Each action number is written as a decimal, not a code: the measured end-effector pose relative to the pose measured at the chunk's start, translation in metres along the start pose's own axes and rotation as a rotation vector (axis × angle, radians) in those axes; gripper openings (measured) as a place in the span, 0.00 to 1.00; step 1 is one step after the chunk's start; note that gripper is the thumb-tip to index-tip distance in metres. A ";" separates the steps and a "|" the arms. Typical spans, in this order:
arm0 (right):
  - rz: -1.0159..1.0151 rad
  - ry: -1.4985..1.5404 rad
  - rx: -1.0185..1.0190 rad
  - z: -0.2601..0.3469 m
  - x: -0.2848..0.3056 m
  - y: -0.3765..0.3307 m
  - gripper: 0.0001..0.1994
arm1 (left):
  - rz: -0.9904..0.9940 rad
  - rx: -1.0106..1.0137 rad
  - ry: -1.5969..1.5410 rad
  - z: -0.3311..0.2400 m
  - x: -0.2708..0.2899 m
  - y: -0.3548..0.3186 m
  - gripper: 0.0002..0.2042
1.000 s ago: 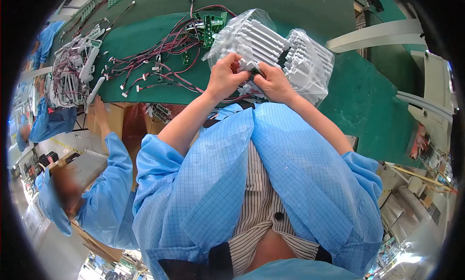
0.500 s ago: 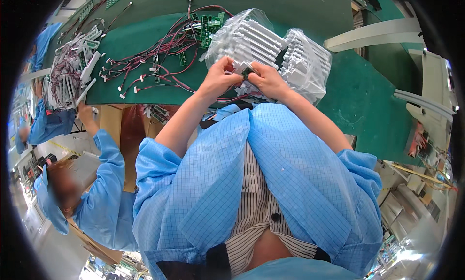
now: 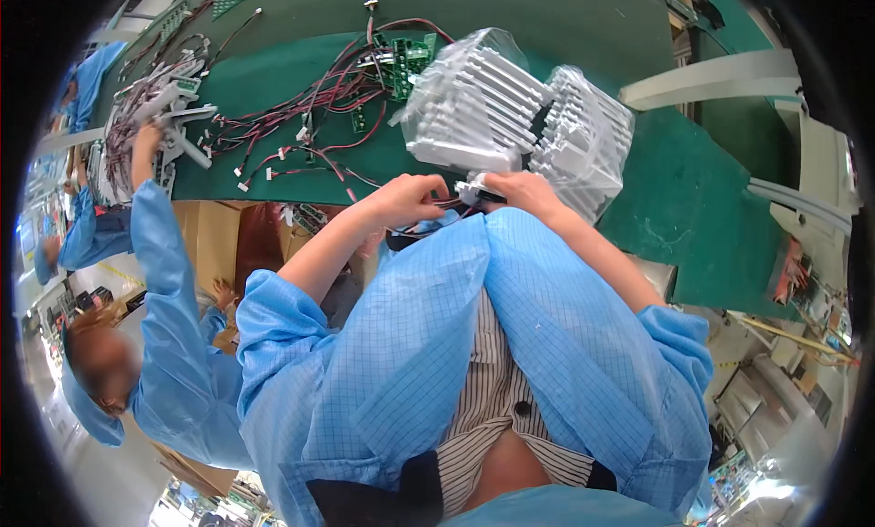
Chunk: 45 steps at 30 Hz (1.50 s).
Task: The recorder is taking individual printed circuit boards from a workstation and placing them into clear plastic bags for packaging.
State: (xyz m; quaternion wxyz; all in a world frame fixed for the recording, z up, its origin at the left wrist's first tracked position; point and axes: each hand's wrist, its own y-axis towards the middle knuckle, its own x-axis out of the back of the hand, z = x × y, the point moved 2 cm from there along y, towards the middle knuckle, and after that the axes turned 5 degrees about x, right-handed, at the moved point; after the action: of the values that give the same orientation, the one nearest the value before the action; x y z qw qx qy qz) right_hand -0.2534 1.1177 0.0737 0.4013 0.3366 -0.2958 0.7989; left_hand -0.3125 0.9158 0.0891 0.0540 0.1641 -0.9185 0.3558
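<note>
At the table's near edge my right hand (image 3: 527, 195) is closed on a small white plastic part (image 3: 474, 190) with a dark piece on it. My left hand (image 3: 410, 199) is just left of that part, its fingers curled round thin dark wires (image 3: 447, 203) that run toward it. The fingertips are partly hidden. Directly beyond the hands lies a clear bag of white plastic strips (image 3: 478, 103), and a second bag of white strips (image 3: 583, 140) lies right of it.
Wire harnesses (image 3: 273, 122) with green circuit boards (image 3: 401, 67) spread over the green table (image 3: 674, 190) at left. A co-worker's hand (image 3: 148, 140) reaches into a pile of white parts and wires (image 3: 118, 153). A curved pale bar (image 3: 711, 79) stands at right.
Both my hands have come nearer to my body, and their fingers have moved apart. The white part stays in my right hand. The co-worker's hand has moved farther into the pile.
</note>
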 end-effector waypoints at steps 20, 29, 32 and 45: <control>-0.378 -0.231 -0.317 -0.108 0.087 0.091 0.17 | -0.790 -0.244 1.132 0.015 0.185 0.089 0.12; -0.081 -0.252 -0.382 -0.112 0.101 0.097 0.17 | -0.952 -0.714 -0.304 -0.035 0.205 0.038 0.11; -0.107 -0.175 -0.314 -0.117 0.097 0.095 0.20 | -0.722 -0.563 -0.652 -0.061 0.181 0.011 0.11; -0.101 0.535 -0.361 -0.076 0.127 0.043 0.19 | -0.602 -0.491 -0.653 -0.056 0.075 0.004 0.11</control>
State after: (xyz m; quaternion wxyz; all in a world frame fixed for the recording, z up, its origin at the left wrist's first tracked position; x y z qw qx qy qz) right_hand -0.3694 1.2088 0.1186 0.5573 0.0524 -0.2996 0.7726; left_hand -0.3852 0.9362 0.1440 -0.0990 0.5066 -0.8560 0.0279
